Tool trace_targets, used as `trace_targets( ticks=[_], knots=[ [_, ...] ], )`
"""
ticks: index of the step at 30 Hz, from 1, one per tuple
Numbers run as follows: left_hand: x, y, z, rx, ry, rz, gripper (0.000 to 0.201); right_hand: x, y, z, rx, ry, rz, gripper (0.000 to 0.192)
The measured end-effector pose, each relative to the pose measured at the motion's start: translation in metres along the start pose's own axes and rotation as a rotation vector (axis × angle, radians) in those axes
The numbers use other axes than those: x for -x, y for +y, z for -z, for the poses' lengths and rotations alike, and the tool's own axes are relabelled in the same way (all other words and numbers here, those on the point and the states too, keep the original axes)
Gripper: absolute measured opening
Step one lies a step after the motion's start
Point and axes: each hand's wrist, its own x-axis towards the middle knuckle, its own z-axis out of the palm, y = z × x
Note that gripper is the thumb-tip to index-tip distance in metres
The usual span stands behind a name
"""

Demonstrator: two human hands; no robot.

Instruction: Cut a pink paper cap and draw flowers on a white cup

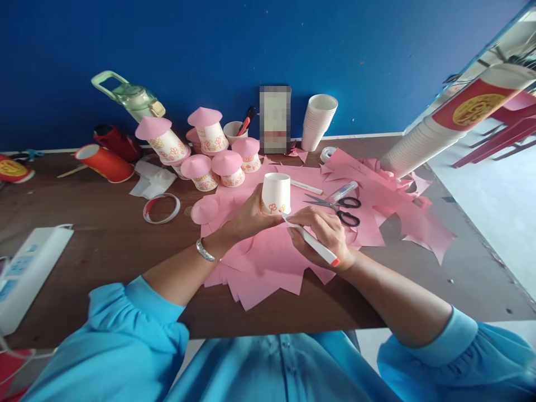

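Observation:
My left hand (pixel 255 213) is wrapped round the lower left side of a white paper cup (pixel 276 190), which is held upside down. Orange and red flower drawings run along the cup's lower band. In my right hand (pixel 320 231) is a white marker pen (pixel 313 244) with an orange end, its tip touching or very close to the cup near the drawings. Pink paper sheets (pixel 263 273) lie beneath both hands. Black-handled scissors (pixel 341 209), a clear-capped pen (pixel 343 191) and a white marker (pixel 307 187) rest on the paper to the right.
Several decorated cups with pink cone tops (pixel 205 117) stand at the back left, near a green bottle (pixel 136 97). A tape roll (pixel 161 209) and power strip (pixel 33 273) lie left. Stacked white cups (pixel 318 123) stand behind; another cup stack (pixel 422 145) leans at right beside pink scraps (pixel 393 195).

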Motion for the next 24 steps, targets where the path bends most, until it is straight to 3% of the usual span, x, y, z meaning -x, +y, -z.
trace_targets(
  ticks=[10,18,24],
  knots=[
    [0.001,0.001,-0.001,-0.025,0.008,0.024,0.071,0.001,0.002,0.002,0.000,-0.024,0.004,0.025],
    [0.003,0.004,0.004,0.132,-0.042,0.013,0.068,-0.002,0.001,0.005,0.000,-0.016,0.046,0.024],
    [0.004,0.010,0.005,0.126,-0.058,0.004,0.067,-0.005,0.001,0.007,-0.006,-0.003,0.029,0.023]
  ],
)
